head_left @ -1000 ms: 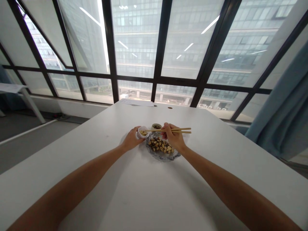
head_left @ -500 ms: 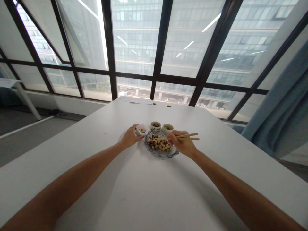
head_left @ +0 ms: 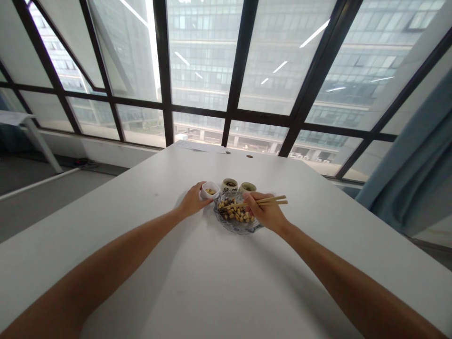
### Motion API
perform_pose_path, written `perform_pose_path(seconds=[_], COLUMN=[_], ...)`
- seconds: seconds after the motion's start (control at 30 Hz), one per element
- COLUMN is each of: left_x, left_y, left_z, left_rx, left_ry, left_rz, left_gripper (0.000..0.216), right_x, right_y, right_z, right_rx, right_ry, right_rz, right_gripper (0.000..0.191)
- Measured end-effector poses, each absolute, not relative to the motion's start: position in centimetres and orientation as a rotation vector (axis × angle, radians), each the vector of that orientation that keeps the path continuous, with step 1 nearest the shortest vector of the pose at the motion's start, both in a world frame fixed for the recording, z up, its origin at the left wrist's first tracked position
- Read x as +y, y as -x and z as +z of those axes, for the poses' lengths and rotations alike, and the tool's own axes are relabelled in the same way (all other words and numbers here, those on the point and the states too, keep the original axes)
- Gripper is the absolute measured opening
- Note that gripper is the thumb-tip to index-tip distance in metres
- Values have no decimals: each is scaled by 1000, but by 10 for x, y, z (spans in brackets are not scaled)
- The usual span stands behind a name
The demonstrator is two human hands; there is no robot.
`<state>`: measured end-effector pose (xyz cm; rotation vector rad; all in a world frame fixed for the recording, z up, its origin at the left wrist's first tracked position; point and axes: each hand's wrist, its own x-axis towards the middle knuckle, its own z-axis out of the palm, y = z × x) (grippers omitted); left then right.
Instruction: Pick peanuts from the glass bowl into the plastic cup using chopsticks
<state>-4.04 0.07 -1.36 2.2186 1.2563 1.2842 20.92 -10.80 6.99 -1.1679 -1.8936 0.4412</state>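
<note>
Glass dish (head_left: 236, 227) of mixed nuts (head_left: 236, 213)

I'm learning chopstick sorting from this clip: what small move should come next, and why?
Probably close the chopsticks on one nut: the right hand has their tips down in the mixed nuts on the glass dish, with nothing visibly pinched, though that is small to judge. The left hand steadies the small white cup beside the dish.
</note>
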Motion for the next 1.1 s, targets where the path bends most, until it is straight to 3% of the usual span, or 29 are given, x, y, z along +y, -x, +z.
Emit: perform_pose_path(seconds=[0.33, 1.1], left_x=[-2, 0], left_y=[40, 40], left_z=[-10, -13], left_rx=[1281, 1327], left_ry=[-2238, -2208], left_rz=[1263, 1243], left_gripper=[63, 68], right_x=[-106, -97], right_y=[-209, -225], right_z=[67, 65], right_rx=[-1605, -1338], right_ry=[1178, 1130], right_rz=[622, 671], right_gripper=[51, 55])
